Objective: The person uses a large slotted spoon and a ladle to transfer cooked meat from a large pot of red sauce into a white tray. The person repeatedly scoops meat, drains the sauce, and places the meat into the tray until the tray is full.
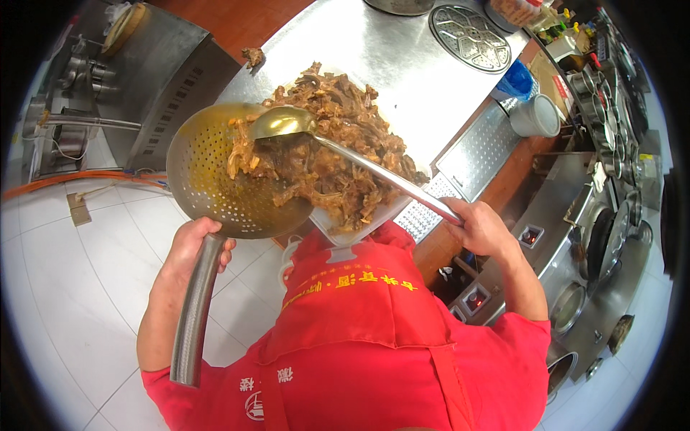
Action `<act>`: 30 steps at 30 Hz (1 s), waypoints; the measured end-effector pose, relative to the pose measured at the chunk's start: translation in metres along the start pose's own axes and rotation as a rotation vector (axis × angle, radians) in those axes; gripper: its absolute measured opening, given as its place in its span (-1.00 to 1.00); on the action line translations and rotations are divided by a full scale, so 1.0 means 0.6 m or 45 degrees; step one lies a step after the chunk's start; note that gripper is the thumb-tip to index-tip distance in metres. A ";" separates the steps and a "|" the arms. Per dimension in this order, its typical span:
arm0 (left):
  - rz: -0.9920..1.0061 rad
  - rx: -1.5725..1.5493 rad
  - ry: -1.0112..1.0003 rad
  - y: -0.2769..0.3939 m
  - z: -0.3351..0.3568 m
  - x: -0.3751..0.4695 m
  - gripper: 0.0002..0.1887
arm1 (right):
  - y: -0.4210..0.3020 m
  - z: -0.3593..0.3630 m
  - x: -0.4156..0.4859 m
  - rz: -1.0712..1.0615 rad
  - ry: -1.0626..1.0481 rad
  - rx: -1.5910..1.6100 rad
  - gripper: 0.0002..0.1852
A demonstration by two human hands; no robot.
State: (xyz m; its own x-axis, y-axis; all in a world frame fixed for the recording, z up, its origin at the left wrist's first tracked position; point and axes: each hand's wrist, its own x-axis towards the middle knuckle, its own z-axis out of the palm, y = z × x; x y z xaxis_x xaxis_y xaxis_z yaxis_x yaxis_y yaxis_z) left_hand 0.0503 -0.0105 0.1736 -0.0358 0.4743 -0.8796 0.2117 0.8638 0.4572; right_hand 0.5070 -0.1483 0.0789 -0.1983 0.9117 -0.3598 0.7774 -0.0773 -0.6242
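My left hand (195,245) grips the thick metal handle of a large perforated strainer ladle (215,188), whose bowl tilts over the near left side of a heap of cooked brown meat pieces (345,124). Some shredded meat lies along the strainer's right side, and its holed surface looks oily. In my right hand (480,226) is the end of a long-handled metal ladle (283,123); its bowl rests above the meat at the strainer's inner edge. The heap sits in a pale tray (350,234), mostly hidden beneath the meat.
The tray stands on a stainless steel table (345,37). One loose meat piece (253,56) lies by its left edge. A round perforated plate (470,39) lies at the back right. To the right are a white bucket (535,117) and a cooking range (496,280); a steel cabinet (161,81) stands left.
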 end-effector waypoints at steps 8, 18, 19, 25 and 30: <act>-0.035 -0.037 -0.017 -0.032 -0.034 -0.009 -0.71 | -0.011 0.015 -0.020 0.046 0.020 0.164 -0.57; -0.076 -0.066 -0.023 -0.084 -0.037 -0.026 -0.65 | 0.003 0.007 -0.071 0.161 -0.096 0.549 -0.53; -0.059 -0.064 -0.006 -0.092 -0.033 -0.027 -0.65 | 0.015 0.011 -0.073 0.215 -0.109 0.594 -0.53; 0.003 -0.066 0.063 -0.132 -0.023 -0.036 -0.65 | 0.069 0.048 -0.043 0.233 0.043 0.676 -0.52; 0.001 -0.069 0.056 -0.164 -0.014 -0.051 -0.64 | 0.060 0.058 -0.062 0.228 0.035 0.818 -0.49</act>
State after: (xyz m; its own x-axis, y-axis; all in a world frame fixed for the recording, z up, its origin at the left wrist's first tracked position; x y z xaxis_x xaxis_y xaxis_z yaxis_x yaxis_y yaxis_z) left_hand 0.0225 -0.1085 0.1567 -0.0789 0.4807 -0.8733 0.1584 0.8710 0.4651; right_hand 0.5214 -0.1994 0.0456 -0.0774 0.8715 -0.4842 0.2853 -0.4460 -0.8483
